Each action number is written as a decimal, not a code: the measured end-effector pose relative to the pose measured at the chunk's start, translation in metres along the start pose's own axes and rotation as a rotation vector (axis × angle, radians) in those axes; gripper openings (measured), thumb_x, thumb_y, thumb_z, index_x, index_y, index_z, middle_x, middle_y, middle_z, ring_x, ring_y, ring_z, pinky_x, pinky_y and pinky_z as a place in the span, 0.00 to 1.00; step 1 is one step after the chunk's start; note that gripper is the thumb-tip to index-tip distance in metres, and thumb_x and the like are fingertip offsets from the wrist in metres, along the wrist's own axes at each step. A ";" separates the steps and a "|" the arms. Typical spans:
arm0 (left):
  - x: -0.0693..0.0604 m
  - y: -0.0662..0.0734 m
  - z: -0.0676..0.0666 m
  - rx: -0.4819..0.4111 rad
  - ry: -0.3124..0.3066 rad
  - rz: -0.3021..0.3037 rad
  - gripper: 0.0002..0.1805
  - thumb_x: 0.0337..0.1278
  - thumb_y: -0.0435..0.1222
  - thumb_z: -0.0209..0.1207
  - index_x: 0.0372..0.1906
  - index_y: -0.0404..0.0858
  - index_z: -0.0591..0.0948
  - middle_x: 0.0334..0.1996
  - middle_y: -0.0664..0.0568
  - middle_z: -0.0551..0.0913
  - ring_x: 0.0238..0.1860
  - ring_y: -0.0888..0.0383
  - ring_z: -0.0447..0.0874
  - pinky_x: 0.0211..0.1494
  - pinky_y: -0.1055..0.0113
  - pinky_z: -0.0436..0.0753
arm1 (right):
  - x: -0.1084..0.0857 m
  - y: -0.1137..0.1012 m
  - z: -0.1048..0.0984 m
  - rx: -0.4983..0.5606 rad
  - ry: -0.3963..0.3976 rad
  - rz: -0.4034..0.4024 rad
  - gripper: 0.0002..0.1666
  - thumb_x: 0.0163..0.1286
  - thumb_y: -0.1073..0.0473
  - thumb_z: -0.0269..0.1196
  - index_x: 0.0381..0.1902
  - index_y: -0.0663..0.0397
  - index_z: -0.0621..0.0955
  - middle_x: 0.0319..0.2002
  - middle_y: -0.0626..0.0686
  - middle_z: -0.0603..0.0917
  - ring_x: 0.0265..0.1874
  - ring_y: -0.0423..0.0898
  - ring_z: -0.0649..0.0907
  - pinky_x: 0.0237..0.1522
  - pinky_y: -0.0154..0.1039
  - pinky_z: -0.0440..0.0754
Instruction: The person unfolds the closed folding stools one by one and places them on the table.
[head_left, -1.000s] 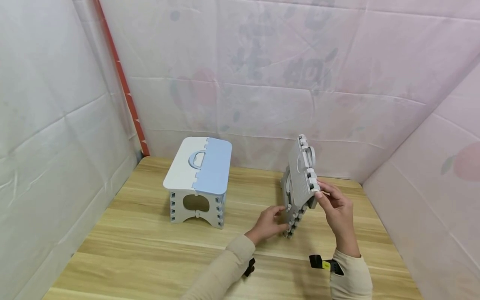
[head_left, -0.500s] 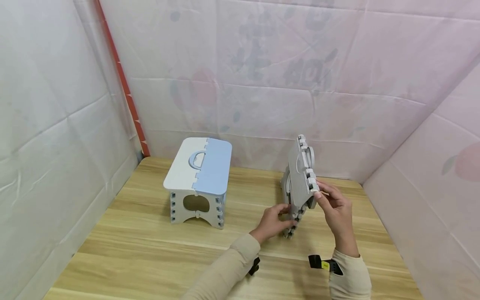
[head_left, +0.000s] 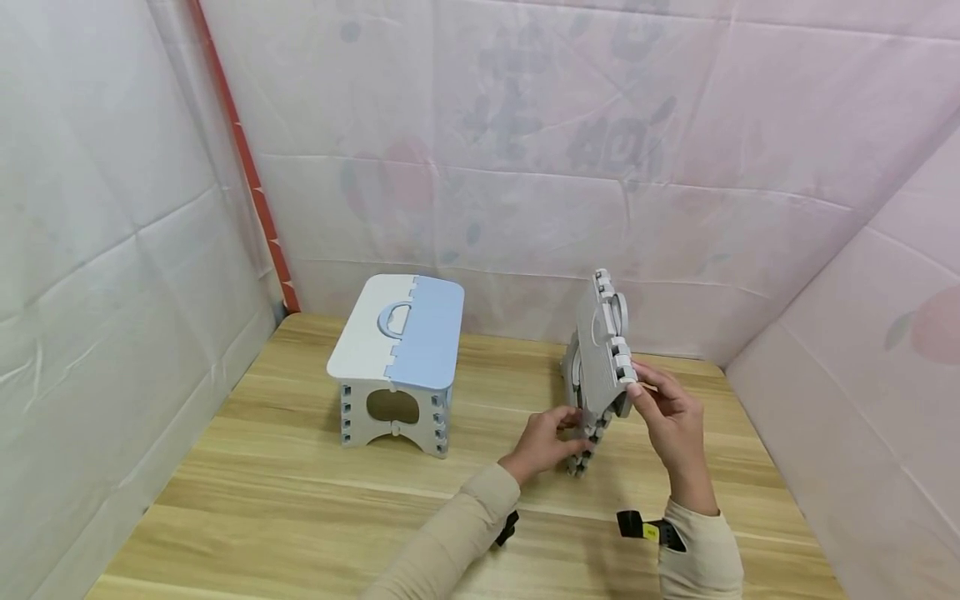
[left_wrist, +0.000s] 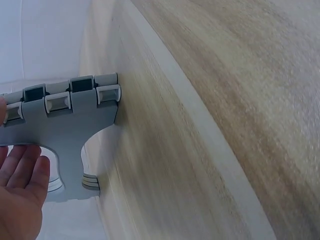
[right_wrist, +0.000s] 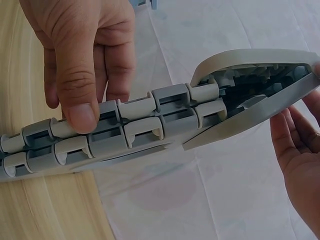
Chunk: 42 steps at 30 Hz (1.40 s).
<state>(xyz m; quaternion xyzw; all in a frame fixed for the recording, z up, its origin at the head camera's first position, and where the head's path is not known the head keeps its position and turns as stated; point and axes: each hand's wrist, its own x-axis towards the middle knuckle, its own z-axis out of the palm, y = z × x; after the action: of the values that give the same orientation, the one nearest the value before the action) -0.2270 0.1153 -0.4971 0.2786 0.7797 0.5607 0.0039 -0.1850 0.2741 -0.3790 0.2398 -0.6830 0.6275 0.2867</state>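
Note:
A grey folding stool (head_left: 596,367), folded nearly flat, stands upright on the table at the right. My left hand (head_left: 542,444) grips its lower legs, the thumb pressing on the hinged edge (right_wrist: 45,150) and the fingers behind the leg panel (left_wrist: 70,120). Higher up, my right hand (head_left: 672,417) pinches the near end of the folded seat (right_wrist: 240,115) between thumb and fingers. A narrow gap shows between the two seat halves in the right wrist view. To the left stands a second stool (head_left: 395,358), unfolded, with a white and blue top.
Both stools stand on a wood-grain table (head_left: 255,517). Pale patterned sheeting (head_left: 510,125) hangs behind it and along both sides. A red strip (head_left: 251,175) runs down the back left corner. A black strap (head_left: 648,527) hangs at the right wrist.
My left hand has moved slightly right, and its thumb now lies across the grey stool's leg hinges. The right hand and the white and blue stool stay nearly still.

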 end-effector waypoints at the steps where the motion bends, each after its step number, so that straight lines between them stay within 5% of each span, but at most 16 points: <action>1: 0.000 0.000 0.000 0.001 -0.003 0.004 0.21 0.46 0.39 0.69 0.47 0.39 0.79 0.43 0.55 0.82 0.44 0.59 0.81 0.46 0.71 0.77 | -0.001 -0.001 0.000 -0.018 -0.003 -0.001 0.18 0.56 0.88 0.50 0.47 0.85 0.73 0.47 0.60 0.79 0.42 0.42 0.79 0.41 0.27 0.76; 10: 0.000 0.004 0.000 0.041 -0.015 -0.017 0.21 0.45 0.40 0.70 0.46 0.39 0.79 0.41 0.53 0.83 0.42 0.60 0.81 0.45 0.72 0.77 | -0.013 -0.005 -0.006 -0.189 -0.099 0.059 0.33 0.52 0.85 0.57 0.59 0.75 0.68 0.49 0.51 0.78 0.47 0.42 0.76 0.46 0.30 0.74; 15: 0.000 0.007 -0.004 0.060 -0.033 -0.020 0.22 0.45 0.40 0.70 0.47 0.38 0.79 0.42 0.52 0.83 0.42 0.64 0.80 0.45 0.75 0.76 | -0.024 -0.001 -0.008 -0.281 -0.090 0.150 0.31 0.52 0.85 0.58 0.57 0.76 0.70 0.47 0.48 0.78 0.45 0.40 0.77 0.46 0.30 0.73; 21: 0.001 0.004 -0.006 0.092 -0.034 -0.022 0.22 0.45 0.40 0.70 0.47 0.38 0.79 0.41 0.54 0.83 0.42 0.66 0.79 0.45 0.76 0.75 | -0.038 0.010 -0.008 -0.377 -0.078 0.251 0.28 0.52 0.84 0.60 0.53 0.76 0.72 0.45 0.59 0.77 0.43 0.37 0.77 0.44 0.26 0.73; 26: 0.000 0.004 -0.006 0.102 -0.044 -0.016 0.23 0.45 0.41 0.69 0.48 0.38 0.79 0.42 0.54 0.83 0.42 0.66 0.79 0.45 0.76 0.75 | -0.046 0.015 -0.009 -0.418 -0.097 0.289 0.28 0.54 0.79 0.62 0.56 0.72 0.72 0.44 0.55 0.78 0.43 0.34 0.76 0.44 0.26 0.73; 42: 0.004 0.003 -0.003 0.141 -0.043 0.009 0.22 0.47 0.41 0.69 0.48 0.38 0.78 0.43 0.52 0.83 0.44 0.67 0.78 0.46 0.77 0.74 | -0.065 0.049 -0.012 -0.460 -0.185 0.464 0.23 0.57 0.74 0.63 0.53 0.71 0.73 0.47 0.66 0.79 0.46 0.47 0.77 0.46 0.32 0.74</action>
<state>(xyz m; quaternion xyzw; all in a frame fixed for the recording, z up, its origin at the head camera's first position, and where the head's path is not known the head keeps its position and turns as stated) -0.2300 0.1151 -0.4919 0.2936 0.8158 0.4983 -0.0017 -0.1712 0.2884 -0.4587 0.0629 -0.8661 0.4812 0.1198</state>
